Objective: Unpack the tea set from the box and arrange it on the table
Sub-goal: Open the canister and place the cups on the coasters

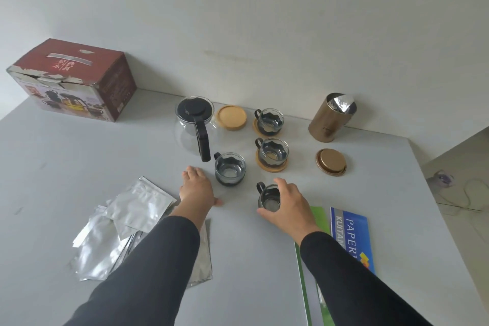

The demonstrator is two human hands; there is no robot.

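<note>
A glass teapot [194,124] with a black lid and handle stands at the back of the grey table [66,167]. A bare wooden coaster [231,117] lies right of it. Two glass cups [270,120] [272,152] sit on wooden coasters. A third cup [229,169] stands straight on the table. My right hand [288,206] is curled around a fourth cup [268,197] nearest me. My left hand [197,188] rests flat on the table, fingers apart, just left of the third cup. The red box [71,79] sits far left.
Several silver foil pouches [127,222] lie at the front left under my left forearm. A gold tin [330,118] with foil inside stands at the back right, its lid [330,161] in front of it. Green and blue paper packs [352,235] lie under my right arm.
</note>
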